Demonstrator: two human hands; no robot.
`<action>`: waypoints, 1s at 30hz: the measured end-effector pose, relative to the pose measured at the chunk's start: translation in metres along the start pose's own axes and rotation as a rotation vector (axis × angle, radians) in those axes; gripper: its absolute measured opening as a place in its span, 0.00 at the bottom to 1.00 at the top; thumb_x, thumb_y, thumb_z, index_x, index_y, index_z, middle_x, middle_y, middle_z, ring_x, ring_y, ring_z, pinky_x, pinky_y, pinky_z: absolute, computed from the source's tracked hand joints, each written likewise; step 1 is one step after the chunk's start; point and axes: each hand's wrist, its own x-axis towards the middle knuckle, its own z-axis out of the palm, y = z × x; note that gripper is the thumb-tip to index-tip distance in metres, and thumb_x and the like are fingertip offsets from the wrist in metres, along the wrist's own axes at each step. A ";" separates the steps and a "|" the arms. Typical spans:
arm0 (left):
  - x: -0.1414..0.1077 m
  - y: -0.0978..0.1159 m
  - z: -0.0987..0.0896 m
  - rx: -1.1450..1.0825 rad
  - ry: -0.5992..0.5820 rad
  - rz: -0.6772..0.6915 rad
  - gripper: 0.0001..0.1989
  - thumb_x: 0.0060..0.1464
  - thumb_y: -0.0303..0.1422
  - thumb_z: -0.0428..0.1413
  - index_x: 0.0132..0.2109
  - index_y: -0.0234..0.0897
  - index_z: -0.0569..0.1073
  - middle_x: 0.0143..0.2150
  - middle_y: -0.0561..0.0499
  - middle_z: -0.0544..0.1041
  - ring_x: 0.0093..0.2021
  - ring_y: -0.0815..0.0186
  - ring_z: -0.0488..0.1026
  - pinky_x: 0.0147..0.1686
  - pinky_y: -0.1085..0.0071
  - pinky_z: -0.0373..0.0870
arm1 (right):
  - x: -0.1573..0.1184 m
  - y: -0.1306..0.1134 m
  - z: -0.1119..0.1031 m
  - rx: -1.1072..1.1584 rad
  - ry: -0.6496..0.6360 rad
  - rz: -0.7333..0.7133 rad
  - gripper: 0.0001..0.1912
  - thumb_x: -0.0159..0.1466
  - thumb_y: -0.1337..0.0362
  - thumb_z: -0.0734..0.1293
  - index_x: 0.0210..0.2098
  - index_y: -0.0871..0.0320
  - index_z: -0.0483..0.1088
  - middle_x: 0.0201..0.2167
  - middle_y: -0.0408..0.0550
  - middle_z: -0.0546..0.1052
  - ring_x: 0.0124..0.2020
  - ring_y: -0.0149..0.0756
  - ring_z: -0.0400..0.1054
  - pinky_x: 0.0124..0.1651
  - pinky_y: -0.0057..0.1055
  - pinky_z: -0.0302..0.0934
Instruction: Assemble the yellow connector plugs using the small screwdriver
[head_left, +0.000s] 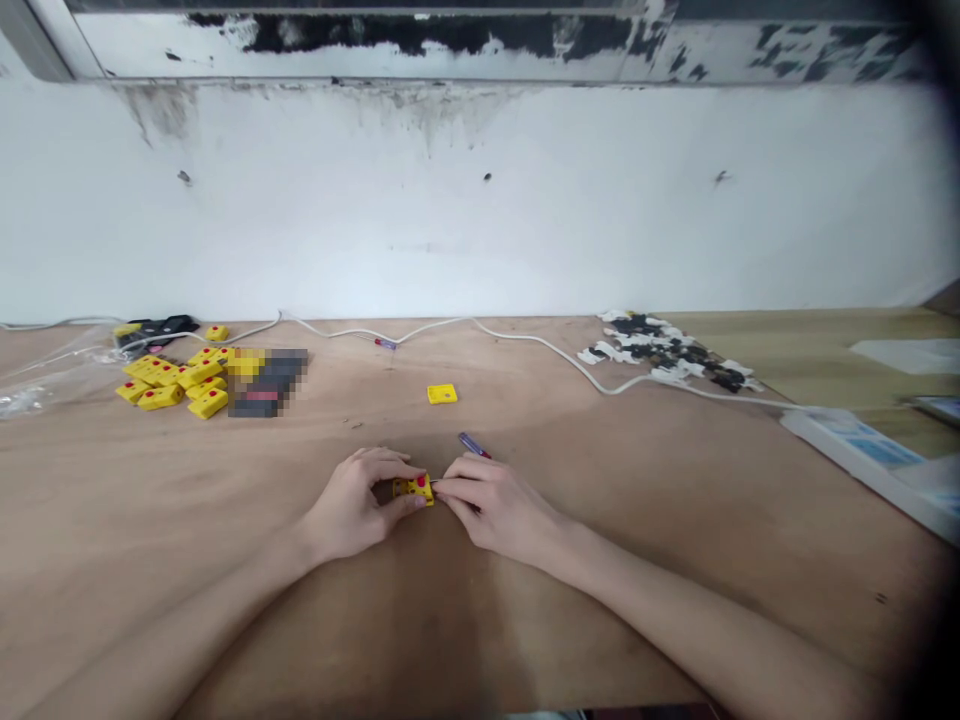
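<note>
My left hand (360,505) pinches a small open yellow plastic case (414,487) with a red button, between thumb and fingers just above the table. Close against the case's right end, my right hand (499,505) has its fingertips closed on a thin metallic piece, mostly hidden by the fingers. A screwdriver (472,444) with a blue and red handle shows just beyond the right hand's knuckles; its far end is hidden, and whether the hand touches it cannot be told. Farther back lies a yellow case cover (442,394), inner side up.
Several yellow cases with red buttons (176,378) lie heaped at left, near black parts (161,330) and clear plastic bags (60,370). Another screwdriver (385,343) lies by a white cable (517,337) along the wall. Black and white pieces (667,350) are piled at right.
</note>
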 end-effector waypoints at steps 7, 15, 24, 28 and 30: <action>-0.002 0.007 0.000 -0.020 0.078 0.025 0.12 0.60 0.39 0.57 0.47 0.40 0.80 0.42 0.49 0.83 0.39 0.63 0.80 0.41 0.69 0.76 | 0.001 -0.009 -0.001 -0.142 -0.048 -0.018 0.14 0.66 0.77 0.60 0.35 0.61 0.76 0.32 0.50 0.74 0.34 0.36 0.67 0.36 0.31 0.63; 0.004 -0.005 -0.013 0.025 0.138 0.118 0.10 0.61 0.35 0.55 0.45 0.40 0.80 0.48 0.46 0.80 0.48 0.61 0.78 0.50 0.64 0.76 | 0.002 -0.006 -0.001 -0.001 -0.018 0.037 0.11 0.68 0.71 0.62 0.38 0.58 0.77 0.37 0.48 0.76 0.37 0.34 0.71 0.41 0.32 0.67; -0.005 0.002 -0.016 0.177 -0.044 0.312 0.09 0.55 0.38 0.62 0.44 0.44 0.81 0.54 0.46 0.74 0.50 0.60 0.74 0.52 0.61 0.71 | 0.000 -0.003 -0.006 0.123 -0.021 -0.026 0.13 0.68 0.74 0.62 0.43 0.57 0.78 0.39 0.49 0.78 0.39 0.33 0.73 0.43 0.31 0.69; -0.004 -0.001 -0.014 0.144 -0.045 0.289 0.08 0.55 0.37 0.63 0.43 0.44 0.82 0.53 0.47 0.73 0.50 0.60 0.72 0.52 0.62 0.71 | 0.002 -0.004 -0.006 0.115 -0.005 -0.088 0.16 0.66 0.76 0.62 0.43 0.57 0.78 0.38 0.50 0.78 0.39 0.35 0.72 0.43 0.33 0.70; -0.003 -0.002 -0.014 0.134 -0.046 0.280 0.09 0.55 0.37 0.64 0.43 0.44 0.82 0.53 0.47 0.73 0.50 0.60 0.72 0.52 0.62 0.71 | 0.002 -0.004 -0.006 0.117 -0.021 -0.096 0.17 0.66 0.77 0.61 0.44 0.57 0.78 0.39 0.50 0.78 0.40 0.35 0.72 0.43 0.33 0.70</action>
